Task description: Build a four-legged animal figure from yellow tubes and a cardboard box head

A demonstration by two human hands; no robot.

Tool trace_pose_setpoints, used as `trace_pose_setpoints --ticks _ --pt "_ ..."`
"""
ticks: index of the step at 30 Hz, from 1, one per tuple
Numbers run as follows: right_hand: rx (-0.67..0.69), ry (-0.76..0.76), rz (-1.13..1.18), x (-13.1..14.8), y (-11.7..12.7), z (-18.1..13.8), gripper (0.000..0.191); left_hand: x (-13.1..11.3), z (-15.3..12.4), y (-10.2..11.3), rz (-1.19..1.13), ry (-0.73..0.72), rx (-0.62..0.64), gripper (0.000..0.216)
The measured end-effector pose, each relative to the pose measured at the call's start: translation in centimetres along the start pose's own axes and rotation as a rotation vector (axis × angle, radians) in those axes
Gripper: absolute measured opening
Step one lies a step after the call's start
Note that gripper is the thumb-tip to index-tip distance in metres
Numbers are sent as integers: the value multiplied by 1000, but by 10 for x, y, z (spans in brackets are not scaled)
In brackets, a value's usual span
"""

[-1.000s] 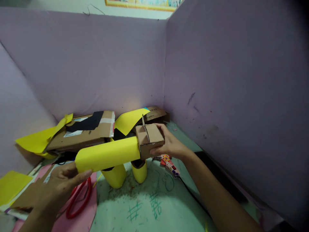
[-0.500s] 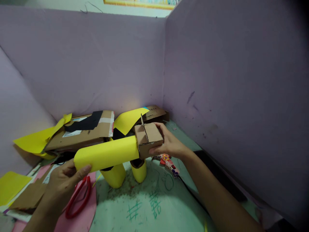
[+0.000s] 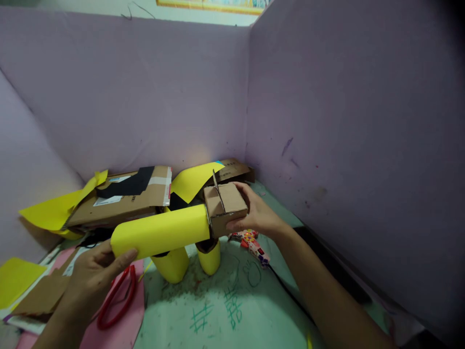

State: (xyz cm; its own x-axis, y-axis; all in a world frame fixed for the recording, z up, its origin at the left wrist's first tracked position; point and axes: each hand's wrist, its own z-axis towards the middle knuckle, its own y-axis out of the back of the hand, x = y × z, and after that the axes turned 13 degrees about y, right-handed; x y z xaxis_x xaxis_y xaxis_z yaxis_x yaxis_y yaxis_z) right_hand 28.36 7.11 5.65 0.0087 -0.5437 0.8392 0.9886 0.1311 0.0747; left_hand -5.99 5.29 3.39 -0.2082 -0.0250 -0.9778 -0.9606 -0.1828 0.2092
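Note:
My left hand point(image 3: 96, 266) grips the left end of a yellow paper-covered tube point(image 3: 160, 231), thumb on the near side. At the tube's other end sits a small brown cardboard box point(image 3: 228, 208) with an upright cardboard flap along its top. My right hand point(image 3: 254, 211) is closed around the box's right side. Tube and box are held level above the table, end against end; whether they are joined I cannot tell. Below them stand two yellow tubes, a wider one point(image 3: 172, 265) and a narrower one point(image 3: 209, 258), both with dark open tops.
Red-handled scissors point(image 3: 118, 305) lie on pink paper at the left. A flower-patterned glue gun point(image 3: 255, 248) with a black cord rests to the right. Behind are a flattened cardboard box point(image 3: 119, 201) and yellow sheets point(image 3: 196, 179). Purple panels point(image 3: 163, 92) enclose the green table point(image 3: 218, 315).
The cardboard box and my right hand have shifted very slightly to the right. My left hand and the tube look nearly unmoved.

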Motion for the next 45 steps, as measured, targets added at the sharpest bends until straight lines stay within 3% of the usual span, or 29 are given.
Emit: trace_pose_setpoints --ticks 8,17,21,26,30,34,45 --pt "-283 71 93 2 2 1 98 -4 -4 -3 -11 13 3 34" --pt "-391 162 139 9 -17 3 103 -13 -8 -4 -12 26 36 36" --pt "-358 167 121 15 -21 11 91 -14 -7 -1 46 18 60 32" --pt "-311 201 99 25 -28 22 89 -23 -11 -5 46 -4 107 32" --pt "-225 159 51 21 -32 24 93 -34 -16 -14 -9 10 52 35" --pt "-249 131 63 14 -35 21 91 -41 -20 -19 -14 36 10 35" --pt "-249 147 84 8 -33 13 95 -12 -4 1 178 -52 -10 33"
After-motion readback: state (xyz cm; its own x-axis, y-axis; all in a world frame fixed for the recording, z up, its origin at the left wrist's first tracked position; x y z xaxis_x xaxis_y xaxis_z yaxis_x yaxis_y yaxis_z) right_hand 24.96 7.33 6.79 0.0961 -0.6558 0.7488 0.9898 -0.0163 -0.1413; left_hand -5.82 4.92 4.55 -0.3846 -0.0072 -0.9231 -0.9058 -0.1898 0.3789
